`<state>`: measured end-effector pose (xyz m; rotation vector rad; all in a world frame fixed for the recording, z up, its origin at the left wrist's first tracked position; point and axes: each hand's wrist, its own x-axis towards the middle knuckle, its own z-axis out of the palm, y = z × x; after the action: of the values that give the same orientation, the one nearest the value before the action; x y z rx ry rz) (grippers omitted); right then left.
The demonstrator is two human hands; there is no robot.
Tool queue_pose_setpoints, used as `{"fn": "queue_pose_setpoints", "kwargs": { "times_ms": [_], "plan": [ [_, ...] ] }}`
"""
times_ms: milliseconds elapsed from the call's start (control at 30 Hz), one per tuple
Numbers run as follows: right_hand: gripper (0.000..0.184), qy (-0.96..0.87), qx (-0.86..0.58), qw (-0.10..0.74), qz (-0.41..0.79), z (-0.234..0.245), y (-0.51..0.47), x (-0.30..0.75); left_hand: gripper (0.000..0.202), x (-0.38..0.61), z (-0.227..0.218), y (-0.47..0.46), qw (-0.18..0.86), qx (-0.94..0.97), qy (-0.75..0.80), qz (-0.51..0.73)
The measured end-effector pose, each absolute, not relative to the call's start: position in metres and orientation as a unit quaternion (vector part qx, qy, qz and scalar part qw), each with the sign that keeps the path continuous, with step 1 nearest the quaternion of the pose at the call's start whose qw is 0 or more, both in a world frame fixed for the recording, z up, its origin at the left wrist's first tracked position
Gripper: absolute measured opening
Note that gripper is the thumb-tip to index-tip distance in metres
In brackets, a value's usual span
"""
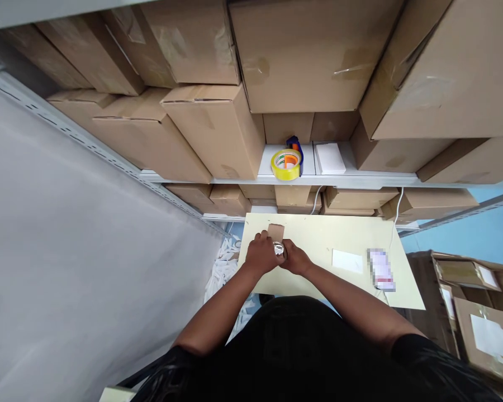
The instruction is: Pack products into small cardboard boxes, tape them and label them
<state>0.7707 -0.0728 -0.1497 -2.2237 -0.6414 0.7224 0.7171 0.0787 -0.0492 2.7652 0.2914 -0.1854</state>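
Both my hands meet over the left part of a pale yellow table. My left hand and my right hand are curled round a small shiny object held between them. A small brown cardboard box lies on the table just beyond my fingers, touching or nearly touching them. What the shiny object is cannot be made out.
A white paper slip and a blurred packet lie on the table's right part. A yellow tape roll with dispenser and a white box sit on the shelf among cardboard boxes. Open cartons stand right; white packing bits lie left.
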Motion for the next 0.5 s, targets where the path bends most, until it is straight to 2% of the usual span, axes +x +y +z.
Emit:
{"fn": "queue_pose_setpoints", "kwargs": {
  "times_ms": [133,300,333,400,467,500],
  "plan": [
    [0.073,-0.257,-0.85,0.368,0.275,-0.149,-0.067,0.773,0.032,0.706,0.013,0.093,0.251,0.962,0.095,0.05],
    [0.098,-0.293,-0.819,0.429,0.244,-0.139,-0.083,0.777,0.039,0.693,0.074,0.124,0.349,0.915,0.086,0.185],
    [0.097,-0.282,-0.821,0.442,0.225,-0.134,-0.091,0.778,0.04,0.689,0.077,0.128,0.371,0.903,0.082,0.202],
    [0.082,-0.236,-0.817,0.486,0.203,-0.12,-0.11,0.778,0.039,0.684,0.077,0.133,0.417,0.879,0.078,0.219],
    [0.063,-0.182,-0.768,0.563,0.245,-0.101,-0.127,0.776,0.038,0.68,0.07,0.131,0.464,0.855,0.078,0.217],
    [0.06,-0.164,-0.723,0.603,0.295,-0.09,-0.134,0.774,0.039,0.679,0.067,0.127,0.49,0.843,0.074,0.211]
  ]
}}
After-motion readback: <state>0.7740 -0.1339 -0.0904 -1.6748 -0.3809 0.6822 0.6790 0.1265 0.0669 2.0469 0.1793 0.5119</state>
